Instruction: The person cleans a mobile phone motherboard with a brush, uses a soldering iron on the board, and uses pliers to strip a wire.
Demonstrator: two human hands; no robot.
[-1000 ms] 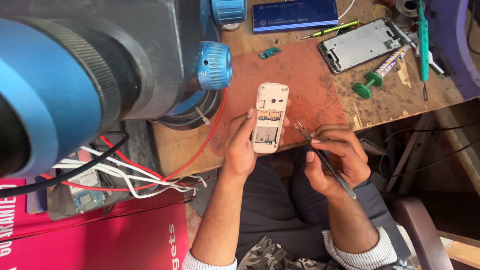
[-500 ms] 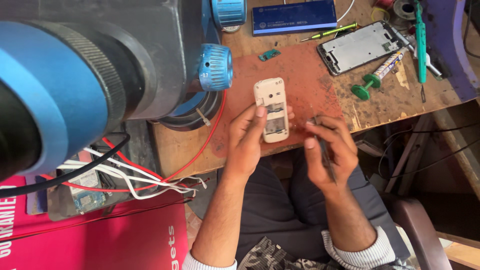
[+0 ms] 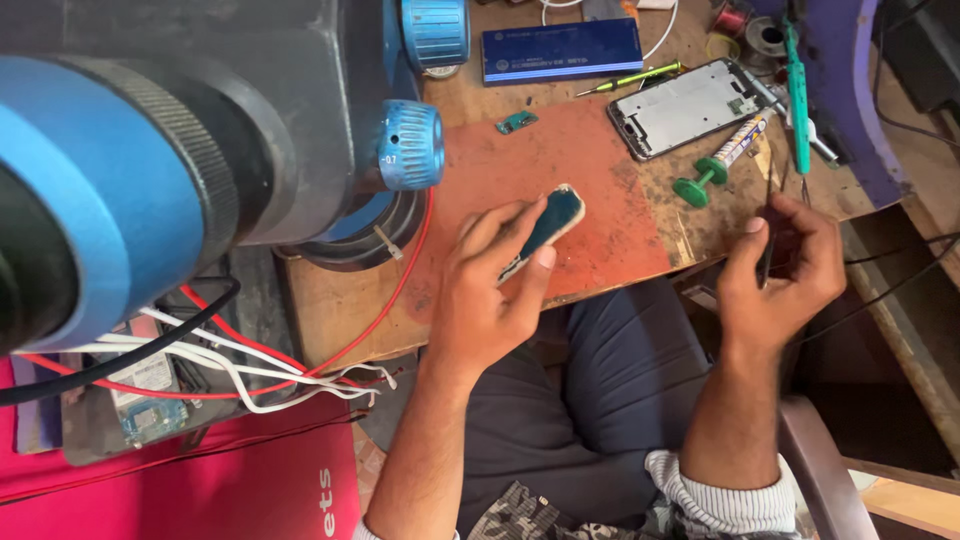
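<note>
My left hand (image 3: 490,290) grips a small white mobile phone (image 3: 548,226), turned on edge so its dark face shows, just above the reddish work mat (image 3: 560,170). My right hand (image 3: 785,265) is off to the right near the bench edge, holding thin dark tweezers (image 3: 768,225) upright between thumb and fingers. The two hands are well apart.
A big blue and grey microscope (image 3: 200,150) fills the upper left. On the bench lie an opened phone frame (image 3: 690,105), a green-capped syringe (image 3: 725,160), a blue flat box (image 3: 562,50), a small green circuit piece (image 3: 516,122) and a green-handled tool (image 3: 796,85). Red and white wires (image 3: 250,360) trail at left.
The left hand has turned the phone from its open back facing up to edge-on. The right hand has swung away to the right with the tweezers.
</note>
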